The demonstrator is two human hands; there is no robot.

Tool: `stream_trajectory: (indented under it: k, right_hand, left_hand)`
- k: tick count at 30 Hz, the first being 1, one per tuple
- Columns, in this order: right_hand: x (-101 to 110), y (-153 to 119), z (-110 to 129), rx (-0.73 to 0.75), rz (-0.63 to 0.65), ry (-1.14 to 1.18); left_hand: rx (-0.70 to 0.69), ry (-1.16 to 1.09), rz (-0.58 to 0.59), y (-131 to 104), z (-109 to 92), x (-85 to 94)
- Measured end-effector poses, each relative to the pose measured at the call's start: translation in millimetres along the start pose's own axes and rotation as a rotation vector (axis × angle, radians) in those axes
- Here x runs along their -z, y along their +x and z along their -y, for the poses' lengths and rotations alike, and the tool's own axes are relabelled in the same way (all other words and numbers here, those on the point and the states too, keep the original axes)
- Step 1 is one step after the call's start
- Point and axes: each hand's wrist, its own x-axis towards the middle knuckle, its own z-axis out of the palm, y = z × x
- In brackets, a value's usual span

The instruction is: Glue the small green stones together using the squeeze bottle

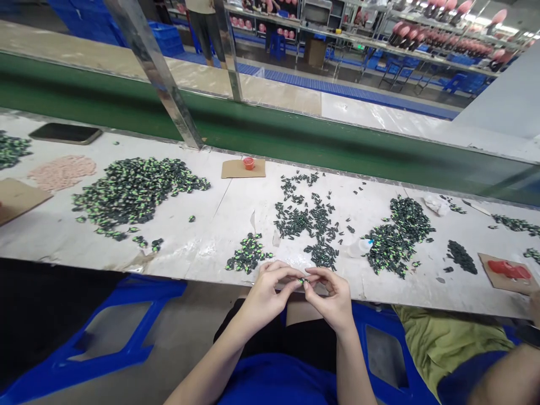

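Note:
My left hand (272, 292) and my right hand (331, 295) meet at the table's front edge, fingertips pinched together on one small black-and-green part (302, 280). Both hands are closed on it, and the fingers cover much of it. Just beyond my left hand lies a small pile of black-and-green parts (248, 254). Scattered small dark pieces (295, 221) spread over the table beyond my right hand.
The white table (219, 236) holds a large black-and-green pile (135, 194), pink pieces (63, 171), a phone (65, 133), a red cup (248, 163) on cardboard, and another pile (399, 236). A person's arm (508, 377) is at right. A metal post (158, 76) stands behind.

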Motion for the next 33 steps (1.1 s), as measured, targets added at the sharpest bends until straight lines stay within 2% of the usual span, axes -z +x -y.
stream_trajectory:
  k: [4, 6, 7, 9, 12, 13, 15, 17, 19, 22, 25, 29, 33]
  right_hand:
    - [16, -4, 7, 0.120, 0.124, -0.119]
    - [29, -6, 9, 0.146, 0.135, -0.187]
    - [37, -7, 9, 0.147, 0.102, -0.219]
    - [55, -7, 2, 0.126, -0.075, -0.278]
    - [82, 0, -17, 0.035, -0.562, -0.339]
    - [89, 3, -24, 0.003, -0.701, -0.349]
    - [100, 11, -34, -0.044, -0.851, -0.365]
    - [104, 17, -40, -0.049, -0.840, -0.433]
    - [101, 20, -42, -0.004, -0.757, -0.570]
    - [91, 21, -44, 0.065, -0.625, -0.770]
    - [79, 23, -49, 0.046, -0.523, -0.840]
    - [70, 30, -49, 0.059, -0.509, -0.763]
    - [66, 27, -41, 0.123, -0.553, -0.421]
  left_hand:
    - [0.050, -0.090, 0.078, -7, 0, -2.2]
    - [0.030, -0.030, 0.087, -8, 3, 2.1]
    - [0.019, 0.022, 0.064, -8, 6, 6.0]
    - [0.014, 0.173, -0.055, -5, 12, 16.3]
    - [0.015, 0.420, -0.253, 2, 24, 30.8]
    - [0.001, 0.478, -0.276, 5, 27, 33.4]
    - [-0.046, 0.554, -0.259, 10, 33, 34.3]
    - [-0.082, 0.598, -0.223, 14, 38, 30.6]
    - [-0.082, 0.634, -0.217, 16, 41, 25.1]
    - [-0.054, 0.664, -0.206, 18, 40, 19.5]
    - [-0.038, 0.674, -0.164, 19, 36, 19.0]
    - [0.010, 0.641, -0.150, 22, 27, 20.5]
    - [0.063, 0.451, -0.062, 25, 18, 14.7]
